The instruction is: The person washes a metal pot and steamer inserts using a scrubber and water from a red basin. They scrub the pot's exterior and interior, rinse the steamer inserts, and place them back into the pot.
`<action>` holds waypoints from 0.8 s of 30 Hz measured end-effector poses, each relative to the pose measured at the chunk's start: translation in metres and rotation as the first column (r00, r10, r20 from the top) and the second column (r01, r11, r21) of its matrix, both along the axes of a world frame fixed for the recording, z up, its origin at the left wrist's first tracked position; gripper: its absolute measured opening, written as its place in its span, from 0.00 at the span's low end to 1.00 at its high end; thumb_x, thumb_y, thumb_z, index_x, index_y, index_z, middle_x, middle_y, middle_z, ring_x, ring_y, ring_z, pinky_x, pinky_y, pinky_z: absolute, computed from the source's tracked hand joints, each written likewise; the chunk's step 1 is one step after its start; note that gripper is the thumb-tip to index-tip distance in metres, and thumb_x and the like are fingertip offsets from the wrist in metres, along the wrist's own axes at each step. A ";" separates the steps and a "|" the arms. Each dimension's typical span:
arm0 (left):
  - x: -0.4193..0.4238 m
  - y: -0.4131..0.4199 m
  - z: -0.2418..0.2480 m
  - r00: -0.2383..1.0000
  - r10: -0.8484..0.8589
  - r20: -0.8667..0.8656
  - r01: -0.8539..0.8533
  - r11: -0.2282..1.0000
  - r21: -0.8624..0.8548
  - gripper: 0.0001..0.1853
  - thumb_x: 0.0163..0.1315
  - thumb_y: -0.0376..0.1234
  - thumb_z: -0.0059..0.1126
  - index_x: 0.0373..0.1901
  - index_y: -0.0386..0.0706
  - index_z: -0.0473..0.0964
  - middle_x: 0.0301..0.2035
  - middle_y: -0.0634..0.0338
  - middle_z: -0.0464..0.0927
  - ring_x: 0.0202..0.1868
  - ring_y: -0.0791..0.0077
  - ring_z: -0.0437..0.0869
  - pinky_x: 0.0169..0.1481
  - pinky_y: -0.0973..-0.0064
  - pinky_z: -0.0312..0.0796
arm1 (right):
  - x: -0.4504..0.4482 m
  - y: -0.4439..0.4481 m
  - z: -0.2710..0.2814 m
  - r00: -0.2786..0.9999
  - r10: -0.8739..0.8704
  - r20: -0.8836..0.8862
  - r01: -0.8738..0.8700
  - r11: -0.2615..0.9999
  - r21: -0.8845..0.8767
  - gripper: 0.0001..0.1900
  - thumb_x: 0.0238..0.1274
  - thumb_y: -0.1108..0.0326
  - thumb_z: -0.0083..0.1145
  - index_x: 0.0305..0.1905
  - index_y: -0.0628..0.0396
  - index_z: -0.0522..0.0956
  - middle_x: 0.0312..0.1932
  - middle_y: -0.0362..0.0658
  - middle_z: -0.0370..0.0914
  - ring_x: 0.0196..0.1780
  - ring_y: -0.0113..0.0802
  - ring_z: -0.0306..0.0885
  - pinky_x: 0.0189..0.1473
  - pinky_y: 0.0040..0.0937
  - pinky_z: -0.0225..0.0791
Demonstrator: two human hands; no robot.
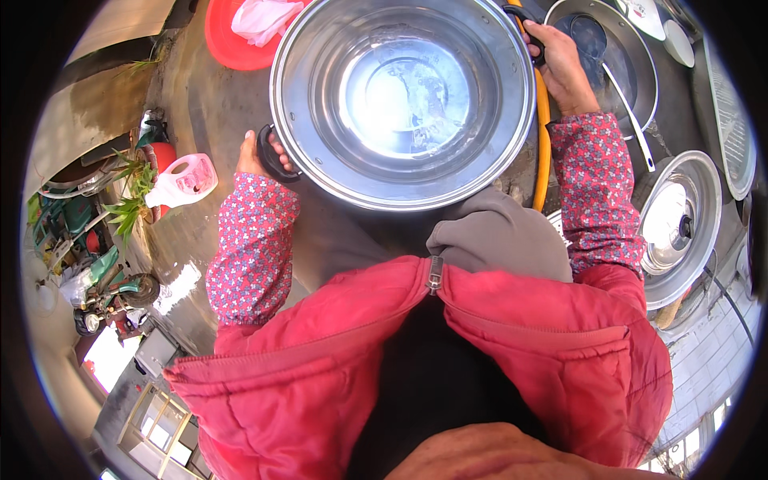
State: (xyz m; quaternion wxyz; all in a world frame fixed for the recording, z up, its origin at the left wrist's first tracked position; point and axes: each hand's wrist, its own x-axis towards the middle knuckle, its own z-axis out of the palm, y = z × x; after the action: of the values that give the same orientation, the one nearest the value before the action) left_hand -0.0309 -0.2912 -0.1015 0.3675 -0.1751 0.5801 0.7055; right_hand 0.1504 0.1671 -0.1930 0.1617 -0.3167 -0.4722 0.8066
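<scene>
Both of my hands hold a wide stainless steel pot (324, 144) in front of my legs. Its open top faces me, and the shiny inside has cloudy marks on the bottom. My left hand (255, 157) is wrapped around the black handle (275, 157) on the pot's left side. At the upper right, my right hand (561, 66) grips the opposite black handle (536, 42). Beyond that hand lies a metal pan (645, 78) with a ladle (627, 114) in it. Just right of the pot runs an orange hose (543, 144).
A red plastic basin (225, 42) holding a pink plastic bag (264, 21) sits at upper left. To the left are a pink detergent bottle (192, 180) and a green plant (129, 210). At right, a metal basin (711, 198) holds a lid (666, 222). A motorcycle (120, 294) stands farther left.
</scene>
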 end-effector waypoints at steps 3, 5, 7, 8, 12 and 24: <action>0.002 -0.009 -0.029 0.996 0.046 0.082 -0.047 0.999 0.002 0.19 0.73 0.50 0.45 0.28 0.48 0.67 0.20 0.67 0.68 0.20 0.75 0.68 0.24 0.75 0.63 | -0.011 -0.003 0.091 0.937 0.276 -0.213 -0.171 0.896 0.409 0.06 0.70 0.67 0.55 0.41 0.58 0.77 0.31 0.35 0.76 0.30 0.21 0.69 0.41 0.23 0.67; 0.002 0.004 -0.057 0.995 0.036 0.088 -0.037 0.999 0.002 0.20 0.72 0.52 0.47 0.27 0.49 0.67 0.20 0.66 0.68 0.20 0.75 0.69 0.24 0.76 0.64 | -0.014 -0.017 0.147 0.997 0.044 -0.070 -0.004 0.871 0.491 0.14 0.62 0.70 0.56 0.50 0.64 0.75 0.31 0.44 0.79 0.30 0.30 0.76 0.34 0.24 0.67; 0.006 0.034 -0.090 0.998 0.056 0.031 -0.058 0.996 0.064 0.19 0.70 0.51 0.52 0.41 0.45 0.76 0.31 0.60 0.81 0.33 0.65 0.83 0.41 0.61 0.79 | -0.008 -0.034 0.195 0.951 0.171 -0.259 0.036 0.769 0.639 0.10 0.62 0.66 0.61 0.43 0.60 0.76 0.26 0.31 0.73 0.26 0.14 0.64 0.28 0.14 0.56; 0.004 0.051 -0.102 0.995 0.075 0.060 -0.082 0.988 0.131 0.22 0.69 0.51 0.53 0.49 0.43 0.77 0.38 0.56 0.84 0.43 0.61 0.85 0.53 0.56 0.78 | -0.003 -0.043 0.213 0.933 0.209 -0.293 0.045 0.741 0.670 0.11 0.62 0.66 0.61 0.44 0.60 0.77 0.26 0.32 0.74 0.27 0.15 0.65 0.28 0.14 0.57; -0.016 0.124 -0.128 0.988 0.107 0.108 -0.142 0.905 0.400 0.14 0.71 0.46 0.53 0.41 0.45 0.75 0.30 0.61 0.78 0.35 0.67 0.80 0.41 0.64 0.75 | 0.010 -0.063 0.252 0.919 0.092 -0.384 0.261 0.588 0.765 0.17 0.60 0.67 0.61 0.52 0.61 0.76 0.30 0.32 0.76 0.27 0.16 0.67 0.30 0.15 0.60; -0.077 0.172 0.124 0.697 -0.188 -0.692 0.383 0.914 0.137 0.12 0.69 0.39 0.54 0.31 0.42 0.70 0.23 0.67 0.64 0.26 0.78 0.64 0.34 0.77 0.61 | 0.042 0.049 0.073 0.740 -0.360 -0.568 0.397 0.916 -0.062 0.07 0.73 0.71 0.49 0.51 0.60 0.72 0.44 0.42 0.79 0.46 0.32 0.79 0.54 0.36 0.72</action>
State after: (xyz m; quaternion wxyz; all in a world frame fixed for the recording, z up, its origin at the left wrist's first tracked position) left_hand -0.1074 -0.1189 0.0229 0.2624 0.2329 0.5905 0.7267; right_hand 0.1919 0.2163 -0.1204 0.4651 -0.1457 -0.3531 0.7986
